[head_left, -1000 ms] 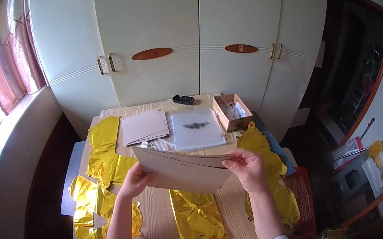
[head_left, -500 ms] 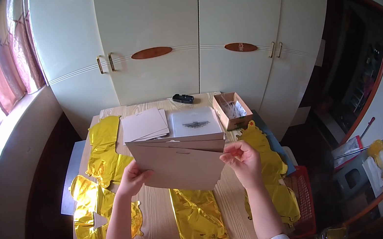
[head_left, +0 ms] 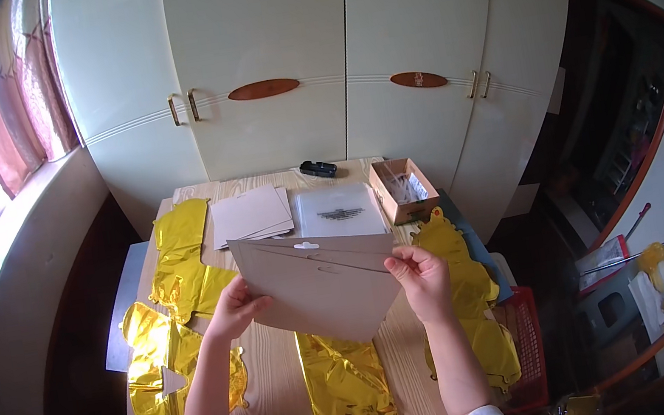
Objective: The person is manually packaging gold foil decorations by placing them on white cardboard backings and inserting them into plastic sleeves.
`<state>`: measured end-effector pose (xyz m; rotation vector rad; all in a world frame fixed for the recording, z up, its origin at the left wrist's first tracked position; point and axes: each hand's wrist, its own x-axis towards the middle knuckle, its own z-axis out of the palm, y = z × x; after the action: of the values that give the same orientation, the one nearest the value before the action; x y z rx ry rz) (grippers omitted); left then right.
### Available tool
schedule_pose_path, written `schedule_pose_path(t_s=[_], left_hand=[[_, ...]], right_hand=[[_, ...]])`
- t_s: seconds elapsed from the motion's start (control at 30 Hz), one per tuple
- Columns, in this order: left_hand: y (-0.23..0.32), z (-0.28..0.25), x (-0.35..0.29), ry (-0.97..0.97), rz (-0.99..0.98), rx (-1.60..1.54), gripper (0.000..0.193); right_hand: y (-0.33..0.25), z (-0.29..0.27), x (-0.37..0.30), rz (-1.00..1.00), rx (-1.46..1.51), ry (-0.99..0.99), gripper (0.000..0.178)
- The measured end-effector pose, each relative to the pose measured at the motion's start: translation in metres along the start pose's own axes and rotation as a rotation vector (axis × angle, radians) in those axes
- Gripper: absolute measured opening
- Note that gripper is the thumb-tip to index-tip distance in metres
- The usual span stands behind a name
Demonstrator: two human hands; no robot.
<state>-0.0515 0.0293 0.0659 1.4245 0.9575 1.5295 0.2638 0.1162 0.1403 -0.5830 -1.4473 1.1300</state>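
Cardboard sheets (head_left: 320,297), slightly fanned, between both hands (head_left: 236,310)

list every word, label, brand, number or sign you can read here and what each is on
None can be read.
Clear plastic sleeve: lines of dark print, too small to read.
Right oval plaque on the cupboard: pale marks, too small to make out.
Cardboard box: dark marks low on its front, too blurred.
Held cards: no print shows.

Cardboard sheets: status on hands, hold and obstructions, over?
Left hand and right hand gripping cardboard sheets by opposite sides. Sheets slightly fanned, held above table. Gold foil lying on table; nothing seen blocking hands.
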Motion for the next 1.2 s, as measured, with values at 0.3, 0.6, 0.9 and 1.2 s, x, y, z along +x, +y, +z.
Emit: schedule_pose_path(t_s=[0.3,0.6,0.9,1.2], left_hand=[[-0.002,0.0,0.006,0.215,0.024,-0.294,0.046],[-0.006,0.003,0.007,0.205,0.011,-0.312,0.038],[-0.001,0.006,0.011,0.373,-0.054,-0.433,0.025],[-0.051,-0.117,0.095,0.8,-0.115,-0.305,0.022]], right_hand=[[0.012,0.005,0.009,-0.053,-0.124,-0.089,0.031],[0.026,0.009,0.008,0.016,-0.343,-0.051,0.023],[0.044,-0.003,0.014,0.021,-0.236,-0.023,0.018],[0.003,-0.071,0.035,-0.061,0.059,0.529,0.017]])
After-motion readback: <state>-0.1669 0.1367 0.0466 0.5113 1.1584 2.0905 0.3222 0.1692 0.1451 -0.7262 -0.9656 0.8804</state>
